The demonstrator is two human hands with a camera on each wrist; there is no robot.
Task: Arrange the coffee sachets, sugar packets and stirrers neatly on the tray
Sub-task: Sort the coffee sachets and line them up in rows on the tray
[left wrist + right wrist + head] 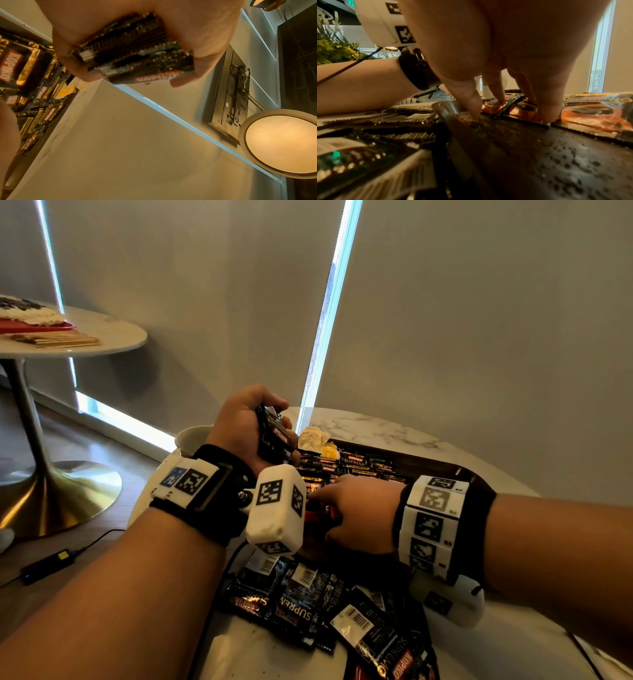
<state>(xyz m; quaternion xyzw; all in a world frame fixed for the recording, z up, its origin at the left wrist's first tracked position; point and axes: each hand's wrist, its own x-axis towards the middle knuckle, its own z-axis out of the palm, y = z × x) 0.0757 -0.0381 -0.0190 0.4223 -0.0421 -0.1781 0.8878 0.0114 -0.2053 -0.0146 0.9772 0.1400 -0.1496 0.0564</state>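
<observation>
The left hand (245,428) grips a stack of coffee sachets (132,54) above the tray (442,465), at about ten o'clock. The right hand (356,513) reaches down, fingertips (547,115) pressing orange-printed sachets (523,111) on the tray floor. More sachets (308,607) lie loose on the tabletop (376,426) at six o'clock. They look light, slick and floppy; pinching a squared stack by its long edges should hold best.

Black coffee sachets (352,465) with red-and-gold lettering fill a dark brown tray (442,465) on a white, grey-veined marble table (370,426); nearer sachets (597,116) show orange.
</observation>
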